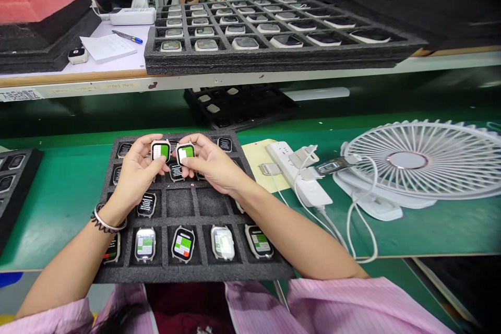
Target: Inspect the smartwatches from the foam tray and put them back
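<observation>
Over the black foam tray [168, 271] on the green tabletop [58, 193], the left hand [136, 169] pinches one lit smartwatch [160, 151]; the right hand [209, 164] pinches another smartwatch [185, 153], the two nearly touching.

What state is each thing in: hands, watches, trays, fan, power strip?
left hand: gripping the left watch, screen lit green.
right hand: gripping the right watch, screen lit green.
foam tray: partly filled, middle compartments empty.
front-row watches: seated in compartments, screens lit.
shelf tray: loaded with watches.
fan: tilted face up; spinning or not, cannot tell.
power strip: adapters plugged in.
</observation>
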`<state>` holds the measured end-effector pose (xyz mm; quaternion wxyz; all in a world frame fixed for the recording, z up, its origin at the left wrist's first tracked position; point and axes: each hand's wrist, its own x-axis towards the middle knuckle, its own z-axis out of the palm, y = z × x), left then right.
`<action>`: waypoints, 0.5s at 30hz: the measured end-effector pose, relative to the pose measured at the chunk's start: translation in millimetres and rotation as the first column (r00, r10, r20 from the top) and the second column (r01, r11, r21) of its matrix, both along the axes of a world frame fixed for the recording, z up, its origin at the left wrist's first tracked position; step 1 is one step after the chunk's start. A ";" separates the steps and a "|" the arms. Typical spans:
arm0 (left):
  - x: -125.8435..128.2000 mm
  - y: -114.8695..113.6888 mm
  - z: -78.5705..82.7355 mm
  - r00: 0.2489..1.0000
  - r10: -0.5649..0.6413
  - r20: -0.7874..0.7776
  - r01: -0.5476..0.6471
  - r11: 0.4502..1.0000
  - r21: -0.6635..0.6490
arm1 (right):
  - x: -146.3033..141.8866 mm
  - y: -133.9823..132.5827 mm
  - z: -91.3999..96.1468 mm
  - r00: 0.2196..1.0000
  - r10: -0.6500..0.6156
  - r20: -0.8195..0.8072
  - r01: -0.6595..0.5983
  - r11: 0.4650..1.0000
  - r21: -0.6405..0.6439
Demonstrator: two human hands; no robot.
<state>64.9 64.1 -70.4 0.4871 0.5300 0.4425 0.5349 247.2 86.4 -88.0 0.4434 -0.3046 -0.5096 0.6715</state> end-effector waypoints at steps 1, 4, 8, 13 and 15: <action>0.3 -0.2 0.3 1.000 -0.003 0.004 0.003 1.000 -0.004 | 0.1 0.0 -0.3 1.000 -0.004 -0.001 0.004 1.000 0.002; 1.0 -0.9 0.8 1.000 -0.019 0.013 0.019 1.000 -0.014 | 0.4 -0.1 -0.1 1.000 -0.019 -0.001 0.019 1.000 0.013; 1.0 -1.1 -0.6 0.998 -0.048 0.030 0.049 0.999 -0.025 | 0.5 -0.2 1.0 1.000 -0.025 0.006 0.025 0.999 0.021; 0.9 -1.7 -0.9 0.998 -0.057 0.034 0.057 0.998 -0.022 | -0.1 -0.1 2.3 0.999 -0.046 -0.017 0.047 0.999 0.022; 1.0 -2.3 0.2 0.999 -0.049 0.014 0.049 0.998 -0.027 | 0.0 0.2 3.1 0.999 -0.044 -0.003 0.045 0.999 0.020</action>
